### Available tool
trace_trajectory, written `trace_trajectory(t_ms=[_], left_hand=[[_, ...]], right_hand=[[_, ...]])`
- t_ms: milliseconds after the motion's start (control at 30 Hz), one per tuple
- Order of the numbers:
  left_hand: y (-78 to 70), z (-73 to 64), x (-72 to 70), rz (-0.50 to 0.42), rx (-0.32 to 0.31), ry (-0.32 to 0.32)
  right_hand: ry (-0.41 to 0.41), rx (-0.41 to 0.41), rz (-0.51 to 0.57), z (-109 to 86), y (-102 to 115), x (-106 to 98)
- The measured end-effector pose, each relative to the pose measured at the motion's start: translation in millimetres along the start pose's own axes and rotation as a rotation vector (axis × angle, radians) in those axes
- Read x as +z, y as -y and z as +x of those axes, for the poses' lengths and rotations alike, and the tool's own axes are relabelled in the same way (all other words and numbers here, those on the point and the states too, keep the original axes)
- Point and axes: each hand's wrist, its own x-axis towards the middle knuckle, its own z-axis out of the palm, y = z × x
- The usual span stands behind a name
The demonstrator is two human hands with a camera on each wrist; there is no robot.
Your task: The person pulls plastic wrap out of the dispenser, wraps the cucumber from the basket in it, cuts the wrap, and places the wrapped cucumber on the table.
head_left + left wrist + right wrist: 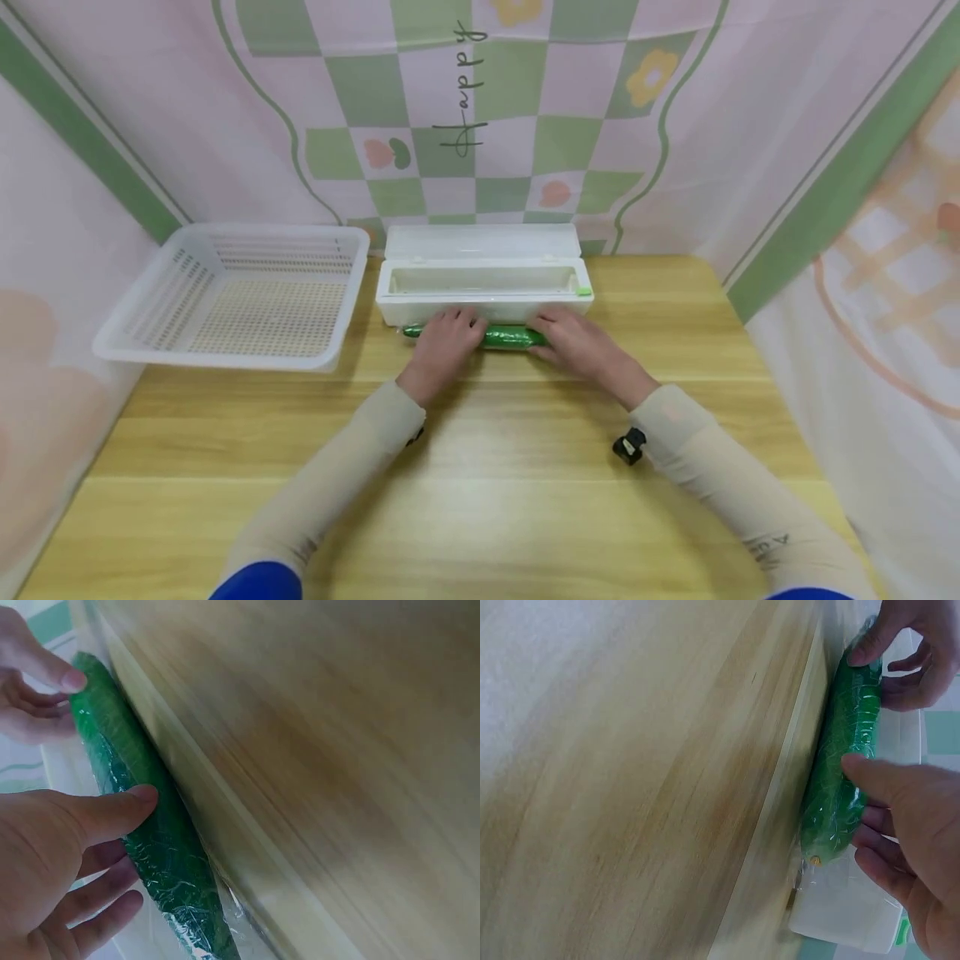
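Note:
A green cucumber [512,337] wrapped in shiny clear film lies lengthwise along the front of a white film-dispenser box [487,308]. My left hand [448,340] grips its left part, thumb [124,814] on the near side and fingers around the far side. Toward the other end, my right hand [576,340] holds it the same way, its thumb [866,772] pressed on the film. Loose clear film [244,926] trails beside the cucumber in the left wrist view. The cucumber's pale tip [815,860] shows through the wrap in the right wrist view.
The box's lid [483,242] stands raised at the back, and a small green piece [584,292] sits at its right end. Left of it, a white perforated basket [217,360] rests on the wooden table [480,500]. Patterned cloth [510,83] hangs close behind.

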Motion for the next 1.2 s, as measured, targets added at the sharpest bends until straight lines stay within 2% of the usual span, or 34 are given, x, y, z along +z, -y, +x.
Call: trace_trajectory(t_ms=[233,467,667,867,1200], left_hand=[[4.4,3.4,0.1,-0.049,0.004,0.008],[5.5,4.9,-3.1,-0.032,0.0,0.02],[4.3,4.3,-0.3,-0.025,-0.002,0.002],[3.7,1.8,4.6,-0.018,-0.015,-0.045],[4.5,-2.5,3.4,0.037,-0.03,-0.052]], right_hand=[[-0.004,0.055,0.014,-1.3,3.3,-3.7],[-0.07,0.008,-0.072,3.4,4.1,0.4],[-0.08,0.01,-0.107,5.9,1.9,4.4],[-0.084,0.004,-0.086,4.5,1.9,4.5],[-0.054,0.027,-0.057,-3.7,7.5,-3.9]])
